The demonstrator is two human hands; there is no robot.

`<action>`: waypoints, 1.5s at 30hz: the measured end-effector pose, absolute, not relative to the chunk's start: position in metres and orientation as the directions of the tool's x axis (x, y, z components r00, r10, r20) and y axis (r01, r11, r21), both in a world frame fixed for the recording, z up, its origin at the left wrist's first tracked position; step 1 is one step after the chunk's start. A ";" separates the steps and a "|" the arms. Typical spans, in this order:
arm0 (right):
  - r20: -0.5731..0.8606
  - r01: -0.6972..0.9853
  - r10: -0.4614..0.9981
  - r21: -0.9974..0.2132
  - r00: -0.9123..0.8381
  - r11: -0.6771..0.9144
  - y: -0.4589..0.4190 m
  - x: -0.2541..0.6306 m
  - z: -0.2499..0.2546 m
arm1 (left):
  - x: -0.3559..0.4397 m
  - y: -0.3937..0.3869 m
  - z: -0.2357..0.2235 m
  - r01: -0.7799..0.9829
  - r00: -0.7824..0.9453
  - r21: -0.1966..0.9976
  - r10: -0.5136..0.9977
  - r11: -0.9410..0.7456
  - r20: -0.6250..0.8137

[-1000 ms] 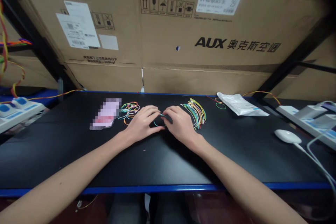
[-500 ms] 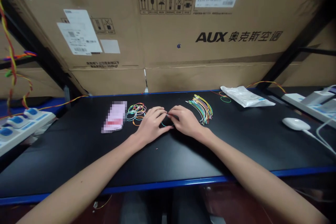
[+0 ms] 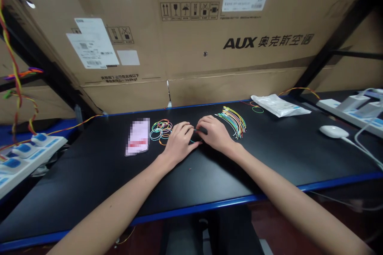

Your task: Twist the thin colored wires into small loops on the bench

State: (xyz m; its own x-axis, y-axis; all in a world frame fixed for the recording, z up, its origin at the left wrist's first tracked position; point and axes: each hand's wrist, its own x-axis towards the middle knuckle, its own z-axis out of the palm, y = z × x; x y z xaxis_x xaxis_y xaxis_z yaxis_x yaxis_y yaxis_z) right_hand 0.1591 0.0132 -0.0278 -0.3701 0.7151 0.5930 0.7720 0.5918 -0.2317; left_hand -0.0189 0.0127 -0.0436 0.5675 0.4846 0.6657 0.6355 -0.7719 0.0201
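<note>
My left hand (image 3: 179, 142) and my right hand (image 3: 214, 132) meet near the middle of the black table, fingertips almost touching. Each pinches an end of a thin teal cord (image 3: 192, 141), which curves below the fingers; the ends are mostly hidden. To the left of my left hand lies a heap of coloured cord loops (image 3: 161, 130). Just beyond my right hand is a fanned bundle of loose, gently bent coloured cords (image 3: 235, 122). A tiny reddish bit (image 3: 190, 169) rests on the table in front of my hands.
A blurred-out pink rectangle (image 3: 137, 137) lies left of the loops. A white plastic bag (image 3: 279, 105) and a white corded device (image 3: 333, 132) are at the right. Power strips (image 3: 32, 157) flank the table. Behind stands a large cardboard box (image 3: 185, 67).
The view has shifted and tilted slightly. My hands remain together around the teal cord, and the right fingers have turned a little. The heap and the bundle lie as before.
</note>
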 end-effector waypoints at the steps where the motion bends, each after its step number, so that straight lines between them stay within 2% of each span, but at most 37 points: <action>1: 0.597 0.775 0.709 -0.218 -0.375 0.593 0.015 0.158 -0.029 | -0.019 0.013 -0.044 0.639 0.568 0.015 0.485 -0.769 0.665; 6: 0.616 0.760 0.685 -0.207 -0.388 0.616 0.021 0.159 -0.036 | -0.019 0.012 -0.043 0.645 0.575 0.008 0.491 -0.764 0.654; 11: 0.622 0.722 0.700 -0.297 -0.351 0.625 0.022 0.162 -0.037 | -0.019 0.012 -0.043 0.643 0.574 0.006 0.488 -0.766 0.658; 19: 0.526 0.618 0.741 -0.433 -0.418 0.656 0.025 0.169 -0.037 | -0.018 0.014 -0.046 0.639 0.574 0.013 0.488 -0.769 0.657; 28: 0.621 0.619 0.685 -0.378 -0.381 0.688 0.027 0.168 -0.042 | -0.017 0.012 -0.044 0.639 0.564 0.029 0.494 -0.769 0.661; 37: 0.554 0.582 0.699 -0.411 -0.452 0.702 0.026 0.171 -0.039 | -0.017 0.012 -0.043 0.629 0.575 0.031 0.493 -0.776 0.653; 40: 0.593 0.639 0.703 -0.373 -0.394 0.673 0.026 0.173 -0.038 | -0.018 0.014 -0.043 0.643 0.557 0.033 0.497 -0.765 0.666; 45: 0.618 0.636 0.689 -0.366 -0.380 0.679 0.025 0.173 -0.035 | -0.018 0.015 -0.043 0.630 0.562 0.021 0.474 -0.776 0.678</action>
State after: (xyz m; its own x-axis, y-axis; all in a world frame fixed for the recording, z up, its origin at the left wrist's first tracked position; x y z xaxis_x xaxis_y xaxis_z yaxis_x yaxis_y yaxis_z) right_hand 0.1730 0.0250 -0.0347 -0.3797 0.6886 0.6179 0.6360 0.6793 -0.3661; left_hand -0.0180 0.0148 -0.0433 0.5618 0.4740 0.6780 0.6300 -0.7763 0.0206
